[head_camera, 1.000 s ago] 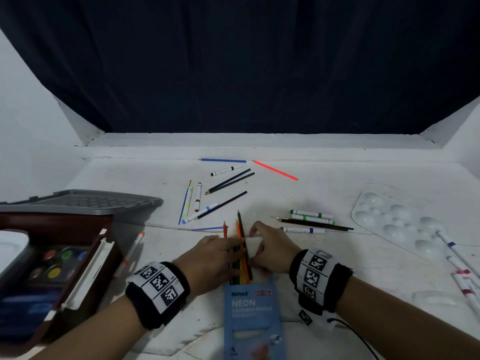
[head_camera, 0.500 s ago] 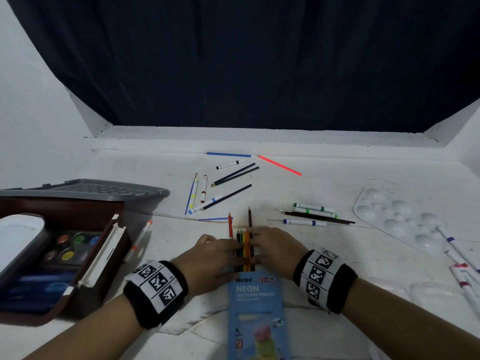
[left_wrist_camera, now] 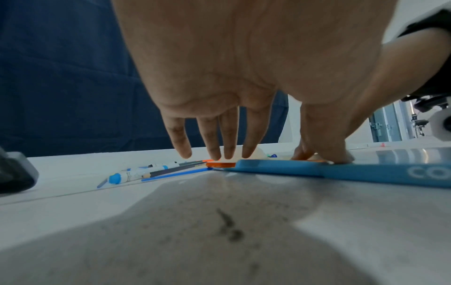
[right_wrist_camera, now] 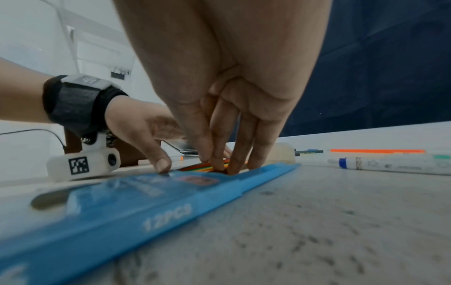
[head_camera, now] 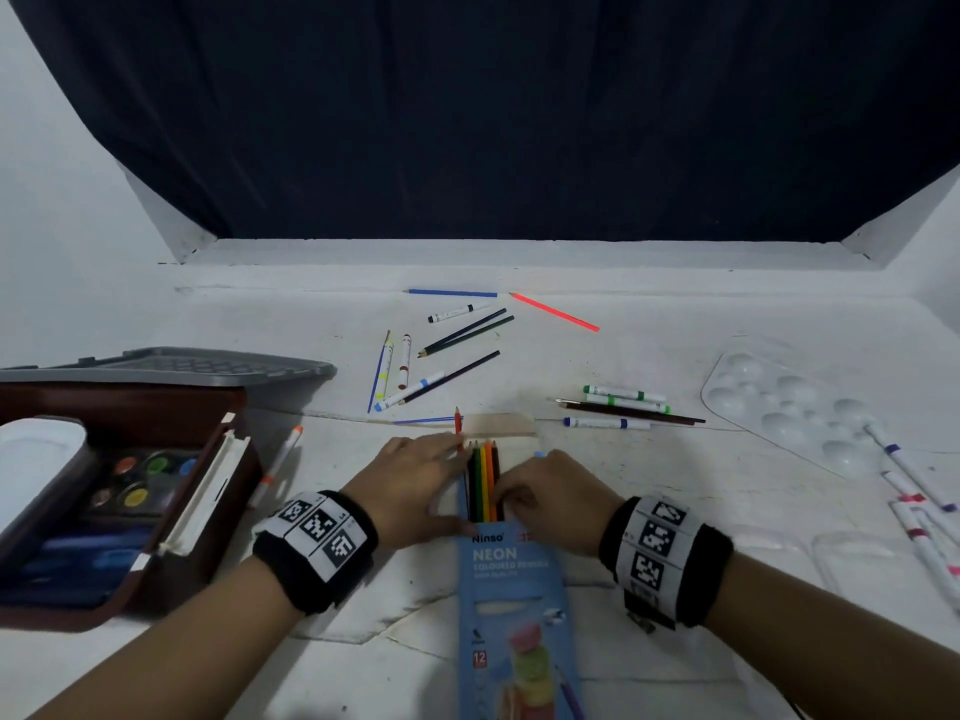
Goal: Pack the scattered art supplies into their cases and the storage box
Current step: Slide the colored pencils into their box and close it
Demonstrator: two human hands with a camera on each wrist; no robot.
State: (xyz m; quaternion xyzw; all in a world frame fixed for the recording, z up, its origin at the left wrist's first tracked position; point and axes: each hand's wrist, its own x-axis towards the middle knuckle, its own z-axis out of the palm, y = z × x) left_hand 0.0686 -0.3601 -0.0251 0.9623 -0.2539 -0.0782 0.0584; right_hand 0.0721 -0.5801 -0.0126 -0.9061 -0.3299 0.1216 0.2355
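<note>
A blue pencil box (head_camera: 519,610) lies flat at the near middle, mouth facing away, its pale flap (head_camera: 498,423) folded open. Several coloured pencils (head_camera: 483,480) stick out of the mouth side by side. My left hand (head_camera: 410,480) lies at their left with straight fingers; its thumb presses the blue pencil box (left_wrist_camera: 341,171) and its fingertips (left_wrist_camera: 219,154) touch an orange-red pencil (head_camera: 458,426) that pokes out furthest. My right hand (head_camera: 550,496) is at their right, its fingertips (right_wrist_camera: 219,164) pressing down on the coloured pencils (right_wrist_camera: 202,168) at the box mouth.
An open brown case (head_camera: 130,475) with paint pans and a grey storage box lid (head_camera: 171,363) sit left. Loose pencils and markers (head_camera: 441,356) lie beyond the hands, green markers (head_camera: 623,400) to the right. A white palette (head_camera: 789,402) and more markers (head_camera: 924,522) are far right.
The pencils have slid deeper into the box; the brown one that stuck out now lies level with the others. Both hands stayed at the box mouth.
</note>
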